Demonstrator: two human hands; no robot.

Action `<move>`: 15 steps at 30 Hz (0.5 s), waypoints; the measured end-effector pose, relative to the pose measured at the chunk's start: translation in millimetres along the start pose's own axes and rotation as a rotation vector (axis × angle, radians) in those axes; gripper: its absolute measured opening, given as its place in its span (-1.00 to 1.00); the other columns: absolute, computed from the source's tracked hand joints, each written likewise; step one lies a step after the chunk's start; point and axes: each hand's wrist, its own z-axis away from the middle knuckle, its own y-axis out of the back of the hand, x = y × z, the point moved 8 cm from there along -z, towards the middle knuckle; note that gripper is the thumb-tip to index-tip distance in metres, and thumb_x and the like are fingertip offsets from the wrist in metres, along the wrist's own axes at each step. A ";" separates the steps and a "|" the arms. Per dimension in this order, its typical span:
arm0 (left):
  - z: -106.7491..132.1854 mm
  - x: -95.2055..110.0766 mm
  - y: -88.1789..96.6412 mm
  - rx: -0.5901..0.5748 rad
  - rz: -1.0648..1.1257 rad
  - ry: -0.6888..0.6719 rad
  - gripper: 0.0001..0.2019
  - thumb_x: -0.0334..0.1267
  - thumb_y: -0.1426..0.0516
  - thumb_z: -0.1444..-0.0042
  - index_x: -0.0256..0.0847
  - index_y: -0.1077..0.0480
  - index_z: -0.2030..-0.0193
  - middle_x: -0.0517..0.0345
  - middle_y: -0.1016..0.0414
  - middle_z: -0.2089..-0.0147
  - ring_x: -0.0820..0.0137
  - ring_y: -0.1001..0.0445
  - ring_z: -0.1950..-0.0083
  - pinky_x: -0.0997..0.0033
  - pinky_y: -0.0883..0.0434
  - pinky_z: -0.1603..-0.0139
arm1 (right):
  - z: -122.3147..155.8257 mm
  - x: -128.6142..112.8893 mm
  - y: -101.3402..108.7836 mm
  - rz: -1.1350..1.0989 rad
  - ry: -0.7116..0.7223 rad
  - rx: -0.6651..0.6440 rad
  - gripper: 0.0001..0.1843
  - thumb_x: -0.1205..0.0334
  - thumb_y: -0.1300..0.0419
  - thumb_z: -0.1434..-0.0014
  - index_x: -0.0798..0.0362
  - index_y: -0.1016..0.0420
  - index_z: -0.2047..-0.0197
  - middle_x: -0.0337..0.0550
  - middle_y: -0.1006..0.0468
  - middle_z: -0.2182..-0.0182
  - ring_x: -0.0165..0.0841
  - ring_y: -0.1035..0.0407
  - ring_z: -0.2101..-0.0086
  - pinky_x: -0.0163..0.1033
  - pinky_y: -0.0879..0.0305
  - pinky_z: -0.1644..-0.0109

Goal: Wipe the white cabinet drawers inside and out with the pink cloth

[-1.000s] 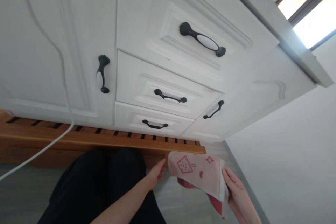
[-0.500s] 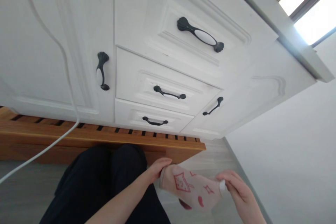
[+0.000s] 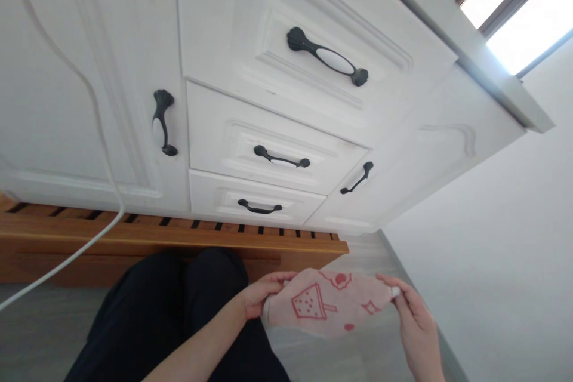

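Observation:
A pale pink sock (image 3: pixel 331 304) with red drawings, one like a cup with a straw, is stretched out sideways in the air above the floor. My left hand (image 3: pixel 264 293) is closed on its left end, thumb and fingers pinching the edge. At the other end, my right hand (image 3: pixel 412 310) pinches a small white tip between thumb and fingers. The sock lies fairly flat between both hands, its printed side facing up. The far side of it is hidden.
A white cabinet (image 3: pixel 215 113) with dark handles stands in front. Along its foot runs a slatted wooden bench (image 3: pixel 179 242). A white cable (image 3: pixel 85 245) hangs at the left. My dark-trousered knees (image 3: pixel 179 310) are below, with grey floor (image 3: pixel 353 364) and a white wall (image 3: pixel 501 239) at right.
The sock has been pulled wider and flatter, showing more of its print, and its dark red patch below is out of sight. My right hand moved slightly right, my left slightly left.

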 end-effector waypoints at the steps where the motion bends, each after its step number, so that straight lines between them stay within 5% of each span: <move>1: -1.6 0.6 4.5 0.029 -0.006 -0.017 -0.46 -0.46 -0.24 0.24 -0.24 -0.53 -0.01 -0.04 -0.59 -0.07 0.22 -0.55 -0.05 0.20 -0.37 -0.19 | -1.2 5.7 -1.0 -0.014 -0.033 -0.015 -0.59 -0.11 -0.23 -0.08 -0.05 -0.62 0.10 -0.06 -0.62 0.00 -0.10 -0.42 -0.07 -0.06 -0.30 -0.20; 7: -11.6 1.3 32.6 0.220 -0.118 -0.107 -0.57 -0.28 -0.27 0.17 -0.20 -0.55 0.06 0.02 -0.63 0.01 0.24 -0.55 -0.02 0.22 -0.37 -0.16 | 5.6 76.5 -9.2 -0.460 -0.314 0.020 -0.61 -0.05 -0.33 0.02 0.02 -0.67 0.20 -0.01 -0.65 0.08 -0.11 -0.48 0.01 -0.17 -0.45 0.03; 15: -21.4 -7.7 49.9 0.389 -0.556 -0.123 -0.52 -0.45 -0.15 0.26 -0.22 -0.55 0.10 0.09 -0.64 0.07 0.25 -0.53 0.04 0.26 -0.37 -0.09 | 27.6 168.6 -16.5 -0.215 -0.372 0.015 -0.40 -0.07 -0.44 0.17 0.08 -0.62 0.07 0.00 -0.64 0.05 -0.04 -0.47 -0.02 -0.05 -0.38 -0.14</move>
